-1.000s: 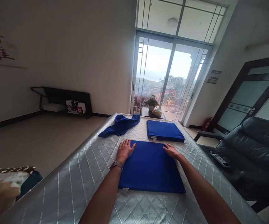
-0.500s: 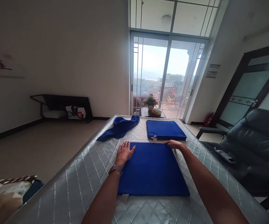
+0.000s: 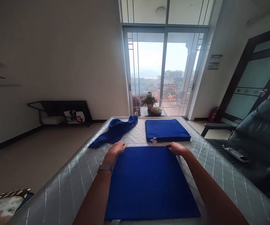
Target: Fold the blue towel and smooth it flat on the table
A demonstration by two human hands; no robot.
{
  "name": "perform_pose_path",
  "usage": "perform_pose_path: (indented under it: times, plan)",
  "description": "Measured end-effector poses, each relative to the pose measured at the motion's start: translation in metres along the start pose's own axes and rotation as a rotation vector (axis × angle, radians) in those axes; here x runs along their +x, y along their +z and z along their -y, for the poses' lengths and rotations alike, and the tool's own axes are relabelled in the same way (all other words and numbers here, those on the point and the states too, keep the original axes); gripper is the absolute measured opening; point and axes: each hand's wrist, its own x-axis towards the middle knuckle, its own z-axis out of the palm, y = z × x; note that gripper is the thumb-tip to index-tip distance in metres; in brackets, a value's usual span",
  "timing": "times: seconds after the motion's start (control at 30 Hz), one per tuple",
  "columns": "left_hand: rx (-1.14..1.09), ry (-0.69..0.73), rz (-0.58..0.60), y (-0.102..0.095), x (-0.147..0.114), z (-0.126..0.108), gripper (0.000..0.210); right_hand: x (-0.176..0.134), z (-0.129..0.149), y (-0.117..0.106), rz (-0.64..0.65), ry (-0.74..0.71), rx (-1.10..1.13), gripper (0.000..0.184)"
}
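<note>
A flat blue cloth square (image 3: 152, 184) lies in front of me, with a pale label sticking out at its near left corner. At its far left corner, my left hand (image 3: 117, 148) has its fingers curled in and closed on the edge. My right hand (image 3: 177, 148) pinches the far right corner, thumb and fingertips together. Just beyond, a neat stack of similar blue cloths (image 3: 167, 128) shows a white tag at its front edge. A crumpled blue cloth (image 3: 116, 131) rests to the left of the stack.
Everything blue lies on a silver quilted mattress (image 3: 64, 187). A dark armchair (image 3: 261, 140) stands on the right with a pale device (image 3: 236, 154) on its seat. Beyond the far end, a small table (image 3: 145, 112) carries a potted plant (image 3: 149, 99). Patterned fabric (image 3: 6, 201) sits at lower left.
My left hand has gone from lying flat on the cloth's left side to gripping its far left corner. My right hand keeps its corner. The cloth now appears larger and nearer.
</note>
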Motion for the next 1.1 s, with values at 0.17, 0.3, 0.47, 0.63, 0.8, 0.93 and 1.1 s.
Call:
perform_pose_path:
  times: [0.17, 0.3, 0.47, 0.63, 0.8, 0.93, 1.1]
  plan:
    - [-0.088, 0.011, 0.111, -0.004, 0.0, 0.009, 0.029, 0.005, -0.003, 0.003, -0.045, 0.057, -0.069, 0.033]
    - [-0.135, 0.007, 0.129, -0.011, 0.002, 0.012, 0.026, 0.005, -0.005, -0.003, -0.087, 0.146, -0.119, 0.033]
    - [-0.161, -0.004, 0.129, -0.013, 0.008, 0.017, 0.021, 0.001, -0.004, -0.007, -0.129, 0.213, -0.163, 0.031]
    - [-0.179, -0.013, 0.128, -0.014, 0.01, 0.019, 0.022, -0.002, -0.002, -0.007, -0.14, 0.208, -0.178, 0.029]
    - [-0.225, 0.002, 0.161, -0.019, 0.008, 0.018, 0.027, 0.002, -0.006, -0.005, -0.142, 0.177, -0.121, 0.03]
    - [-0.253, 0.003, 0.192, -0.02, 0.007, 0.017, 0.026, 0.007, -0.011, -0.002, -0.144, 0.154, 0.022, 0.022]
    - [-0.302, -0.006, 0.177, -0.018, 0.008, 0.02, 0.028, 0.008, -0.013, -0.004, -0.136, 0.11, 0.139, 0.013]
